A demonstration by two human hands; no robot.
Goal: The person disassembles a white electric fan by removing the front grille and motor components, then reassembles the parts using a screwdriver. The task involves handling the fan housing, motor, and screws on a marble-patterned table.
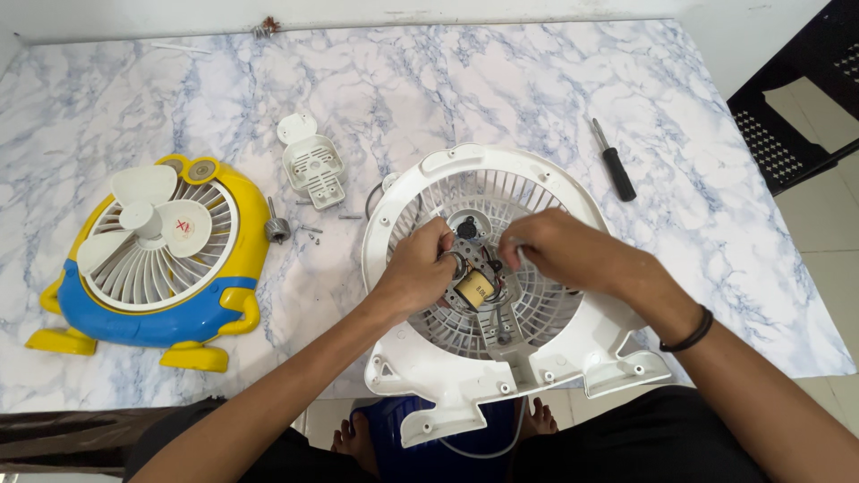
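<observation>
Both forearms come up from the bottom of the shot toward a big white fan housing [501, 358] that lies flat on the near edge of the marble-pattern table [447, 80], its feet hanging a bit over the edge toward the person. It's the biggest thing here — a round rear shell with a slotted grille and a small motor [474, 288] with a yellowish coil sitting at the hub. Left hand [419, 268] is curled over the left side of the hub, fingers pinched in around the motor bracket, thumb tucked near the coil. Right hand [553, 250] reaches in from the right, fingertips closed on something small and pale just right of the hub; can't tell exactly what it is. A black band [689, 333] sits on the right wrist. Next down in size: a yellow and blue fan front [157, 268] well off to the left, lying face up with its white blades [143, 224] still on. Between the two fans, near the table's middle, there's a small white vented cover [313, 165] — just below it a little grey motor-like part [276, 228] and a few loose screws [311, 231]. Over on the right, well apart from the hands, a black-handled screwdriver [614, 161] lies at an angle.
</observation>
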